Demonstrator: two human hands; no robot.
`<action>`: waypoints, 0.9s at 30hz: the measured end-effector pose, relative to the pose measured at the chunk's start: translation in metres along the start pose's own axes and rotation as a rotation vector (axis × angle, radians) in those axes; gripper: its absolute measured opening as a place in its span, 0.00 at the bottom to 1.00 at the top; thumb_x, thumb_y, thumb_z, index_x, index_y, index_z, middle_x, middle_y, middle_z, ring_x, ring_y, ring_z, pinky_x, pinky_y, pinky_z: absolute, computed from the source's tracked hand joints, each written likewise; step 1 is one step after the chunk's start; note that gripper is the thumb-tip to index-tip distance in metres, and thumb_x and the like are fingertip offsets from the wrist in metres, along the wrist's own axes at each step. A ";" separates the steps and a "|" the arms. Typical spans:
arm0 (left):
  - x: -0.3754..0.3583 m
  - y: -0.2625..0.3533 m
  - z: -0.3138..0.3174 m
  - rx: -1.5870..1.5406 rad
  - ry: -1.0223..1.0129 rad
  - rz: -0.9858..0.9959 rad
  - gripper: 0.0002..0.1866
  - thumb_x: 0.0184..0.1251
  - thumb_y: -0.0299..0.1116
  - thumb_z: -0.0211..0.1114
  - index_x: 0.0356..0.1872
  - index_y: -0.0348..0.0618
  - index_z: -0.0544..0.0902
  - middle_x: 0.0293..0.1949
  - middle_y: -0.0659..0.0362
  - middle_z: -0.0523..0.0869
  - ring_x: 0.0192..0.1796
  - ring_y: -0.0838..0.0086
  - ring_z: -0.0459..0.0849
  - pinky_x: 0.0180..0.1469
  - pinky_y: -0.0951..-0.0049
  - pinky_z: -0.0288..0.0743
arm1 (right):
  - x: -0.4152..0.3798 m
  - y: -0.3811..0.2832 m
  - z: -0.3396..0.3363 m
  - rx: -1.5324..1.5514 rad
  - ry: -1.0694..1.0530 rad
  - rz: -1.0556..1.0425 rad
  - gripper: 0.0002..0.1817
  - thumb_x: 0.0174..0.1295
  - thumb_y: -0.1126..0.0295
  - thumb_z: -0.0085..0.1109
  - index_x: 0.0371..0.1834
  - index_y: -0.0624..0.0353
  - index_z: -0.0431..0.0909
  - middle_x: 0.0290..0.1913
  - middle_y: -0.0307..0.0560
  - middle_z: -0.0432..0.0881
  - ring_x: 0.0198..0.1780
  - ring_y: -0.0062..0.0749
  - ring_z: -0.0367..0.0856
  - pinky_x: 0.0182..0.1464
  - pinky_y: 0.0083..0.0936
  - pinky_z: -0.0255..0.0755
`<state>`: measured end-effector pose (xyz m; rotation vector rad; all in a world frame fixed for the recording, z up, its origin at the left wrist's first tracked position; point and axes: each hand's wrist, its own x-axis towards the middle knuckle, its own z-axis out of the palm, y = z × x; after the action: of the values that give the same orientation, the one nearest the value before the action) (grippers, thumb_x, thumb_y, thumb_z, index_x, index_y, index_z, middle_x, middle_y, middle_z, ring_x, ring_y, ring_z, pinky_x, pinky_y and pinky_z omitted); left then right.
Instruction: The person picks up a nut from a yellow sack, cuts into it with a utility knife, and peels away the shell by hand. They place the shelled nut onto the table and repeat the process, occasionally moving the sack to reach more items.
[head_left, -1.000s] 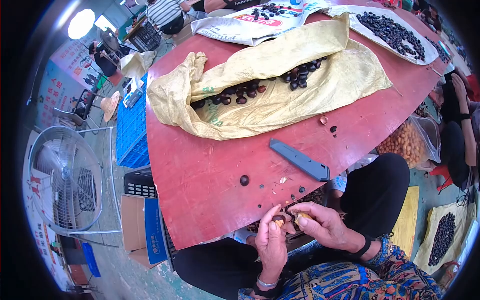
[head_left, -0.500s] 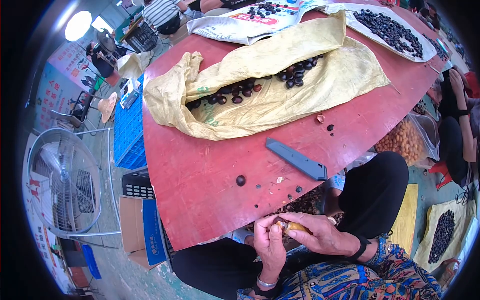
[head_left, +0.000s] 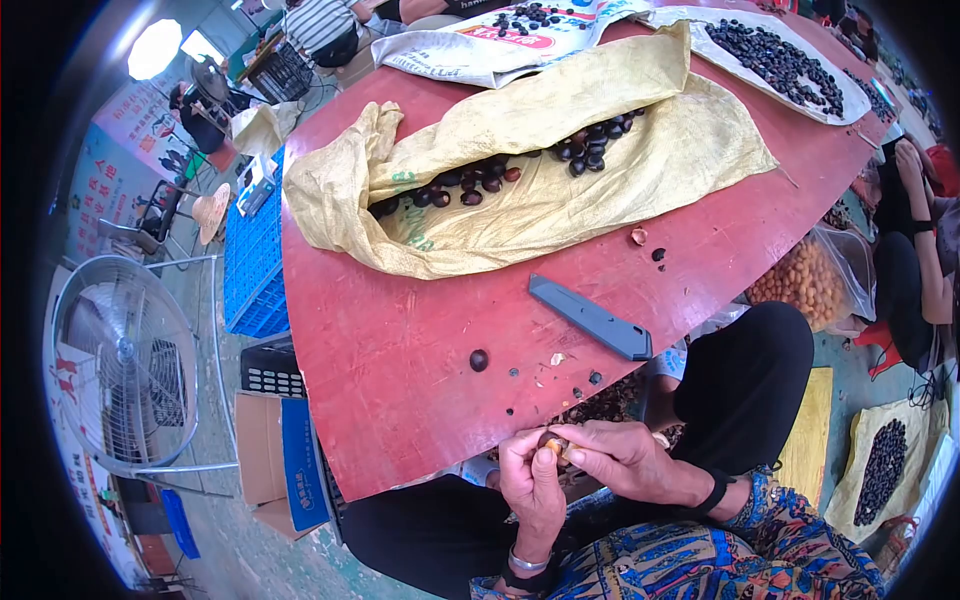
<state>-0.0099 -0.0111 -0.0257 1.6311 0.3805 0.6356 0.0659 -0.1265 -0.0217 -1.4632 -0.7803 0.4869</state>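
Clamping a brown-shelled nut [head_left: 547, 440], the left hand [head_left: 533, 491] could lose it if the right hand [head_left: 634, 464], whose grip is unclear, presses unevenly.

A: Worn where?
B: On the head, above the patterned sleeve [head_left: 750, 510] at the bottom edge.
A: Facing which way?
B: Forward and steeply down, onto the desk [head_left: 400, 330], with its length running aslant toward the top right.
A: How near?
B: Close over the left grip [head_left: 532, 485] and right grip [head_left: 632, 460], low in the view, just right of centre. Farther from the yellow sack [head_left: 560, 215]; well away from the fan [head_left: 123, 348] at left and the lamp [head_left: 155, 50] at top left.
A: How wide?
B: Very wide and bulging, with dark rounded corners; wide enough for floor [head_left: 285, 555] on both sides.
A: Just a single view?
B: Yes.
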 end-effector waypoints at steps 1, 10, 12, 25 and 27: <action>0.000 0.001 0.000 -0.035 0.005 -0.060 0.15 0.71 0.39 0.54 0.40 0.34 0.74 0.36 0.59 0.78 0.36 0.81 0.73 0.41 0.80 0.68 | 0.000 -0.003 -0.001 -0.001 0.000 0.000 0.19 0.65 0.73 0.53 0.58 0.67 0.71 0.36 0.52 0.80 0.35 0.30 0.78 0.38 0.23 0.71; 0.002 -0.006 -0.007 -0.126 -0.086 0.005 0.11 0.71 0.34 0.54 0.41 0.34 0.71 0.34 0.57 0.78 0.30 0.82 0.73 0.34 0.82 0.69 | 0.000 -0.012 -0.007 0.408 -0.054 0.308 0.19 0.68 0.70 0.51 0.61 0.62 0.71 0.34 0.39 0.79 0.27 0.17 0.71 0.27 0.16 0.66; 0.003 -0.003 -0.006 -0.117 -0.088 0.028 0.11 0.71 0.34 0.54 0.41 0.34 0.71 0.34 0.57 0.78 0.30 0.81 0.73 0.34 0.82 0.69 | -0.001 -0.010 -0.008 0.635 -0.084 0.401 0.18 0.69 0.68 0.50 0.61 0.59 0.72 0.33 0.34 0.77 0.26 0.11 0.66 0.25 0.11 0.61; -0.006 0.002 0.004 -0.247 -0.009 -0.153 0.13 0.69 0.37 0.58 0.42 0.36 0.71 0.34 0.62 0.77 0.34 0.85 0.73 0.39 0.84 0.68 | -0.004 -0.001 0.009 0.135 0.103 -0.053 0.18 0.67 0.71 0.51 0.58 0.64 0.72 0.35 0.45 0.80 0.33 0.24 0.78 0.33 0.20 0.72; -0.006 -0.001 -0.003 -0.205 -0.043 -0.126 0.13 0.68 0.35 0.59 0.44 0.35 0.71 0.34 0.61 0.77 0.34 0.84 0.74 0.38 0.84 0.70 | -0.001 -0.012 0.007 -0.089 0.130 -0.153 0.18 0.65 0.73 0.52 0.57 0.66 0.72 0.38 0.51 0.80 0.38 0.35 0.81 0.38 0.25 0.73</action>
<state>-0.0160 -0.0120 -0.0277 1.4118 0.3705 0.5258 0.0585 -0.1236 -0.0107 -1.4881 -0.8113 0.2406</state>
